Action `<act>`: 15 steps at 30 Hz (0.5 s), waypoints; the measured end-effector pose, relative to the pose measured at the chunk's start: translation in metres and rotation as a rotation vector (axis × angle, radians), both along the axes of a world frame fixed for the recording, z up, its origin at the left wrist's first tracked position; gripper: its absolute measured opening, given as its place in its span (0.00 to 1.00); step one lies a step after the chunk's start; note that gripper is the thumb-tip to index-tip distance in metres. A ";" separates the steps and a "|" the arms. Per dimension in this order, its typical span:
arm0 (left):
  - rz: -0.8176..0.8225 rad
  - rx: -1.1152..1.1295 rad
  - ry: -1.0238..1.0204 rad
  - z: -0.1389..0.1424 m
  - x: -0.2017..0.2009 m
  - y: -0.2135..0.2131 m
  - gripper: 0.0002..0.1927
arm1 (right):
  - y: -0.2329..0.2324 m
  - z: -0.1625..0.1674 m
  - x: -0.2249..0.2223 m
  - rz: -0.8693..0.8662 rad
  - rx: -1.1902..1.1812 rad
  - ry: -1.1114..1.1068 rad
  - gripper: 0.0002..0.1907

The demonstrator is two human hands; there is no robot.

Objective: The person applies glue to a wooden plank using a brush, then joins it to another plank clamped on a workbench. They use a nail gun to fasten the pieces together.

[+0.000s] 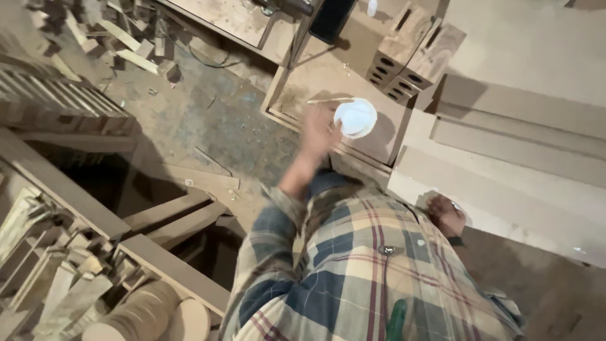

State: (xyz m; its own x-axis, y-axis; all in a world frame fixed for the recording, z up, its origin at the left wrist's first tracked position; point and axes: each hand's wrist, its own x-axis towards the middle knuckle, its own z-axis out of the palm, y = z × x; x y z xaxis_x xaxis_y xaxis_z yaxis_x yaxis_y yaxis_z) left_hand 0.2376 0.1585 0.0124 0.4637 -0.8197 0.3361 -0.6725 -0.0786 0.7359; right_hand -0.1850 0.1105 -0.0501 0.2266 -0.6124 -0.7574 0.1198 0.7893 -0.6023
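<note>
Plaid shirt [372, 271] fills the near frame, torso bent over the work. Left hand [319, 132] is raised at the white plastic tub [355, 117], fingers at its rim; motion blur, so cannot tell whether it's clenched on the tub or only touching. Thin wooden stick [329, 100] lies across by the tub. Tub sits on the small wooden bench [379, 142], near its front edge. Right hand [445, 215] rests on the pale board stack [505, 183], apparently flat; grip state not readable. Slotted wood blocks [413, 53] stand behind. Floor [208, 120] w/ sawdust, offcuts [126, 47] at far left. Risk, in my judgement: tub close to the edge, a fast swipe could tip it off and spill contents.
</note>
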 end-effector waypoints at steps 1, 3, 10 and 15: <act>-0.024 -0.008 -0.083 -0.003 0.037 -0.010 0.22 | 0.005 0.001 0.005 -0.027 -0.004 0.021 0.22; -0.185 0.081 -0.123 -0.011 0.089 -0.032 0.28 | 0.017 0.003 0.016 -0.077 -0.014 0.047 0.19; -0.576 0.319 -0.134 -0.014 0.124 -0.067 0.08 | 0.073 0.008 0.061 -0.204 -0.067 0.158 0.12; -0.690 0.112 -0.409 0.014 0.103 -0.068 0.10 | 0.088 0.013 0.092 0.087 -0.341 0.557 0.12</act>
